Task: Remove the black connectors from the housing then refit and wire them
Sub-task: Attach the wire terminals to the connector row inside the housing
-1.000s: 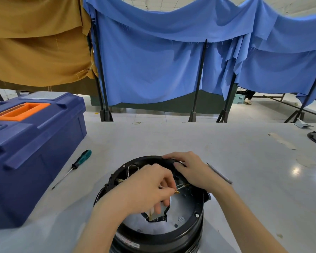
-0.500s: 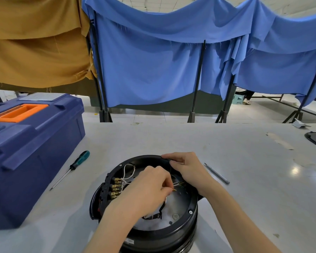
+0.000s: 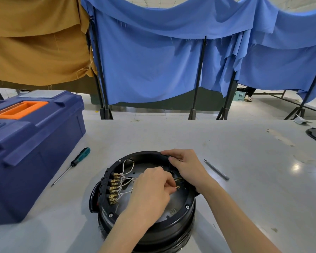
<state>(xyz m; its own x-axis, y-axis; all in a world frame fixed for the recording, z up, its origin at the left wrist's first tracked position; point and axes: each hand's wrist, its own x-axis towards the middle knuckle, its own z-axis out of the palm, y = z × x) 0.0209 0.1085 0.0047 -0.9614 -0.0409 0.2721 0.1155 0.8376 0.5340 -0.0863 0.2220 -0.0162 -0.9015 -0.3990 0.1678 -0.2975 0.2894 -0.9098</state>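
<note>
My left hand [image 3: 150, 194] pinches a brass terminal [image 3: 178, 187] inside the housing [image 3: 144, 221], which stands on the table [image 3: 254, 179] before me; my right hand [image 3: 186, 167] grips its far rim. I judge the terminal should be pushed straight onto its tab, without twisting, the rim braced. I count one housing; one connector strip [image 3: 106, 187] on its left wall; about seven terminals there; one screwdriver [image 3: 79, 157].

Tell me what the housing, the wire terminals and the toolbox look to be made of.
Housing: likely moulded black plastic, semi-gloss, with soft highlights on its rim; the grey inner plate looks like dull metal. Spade terminals: brass-coloured metal, shiny yellow glints. Toolbox: matt blue plastic with moulded ribs and an orange handle.
</note>
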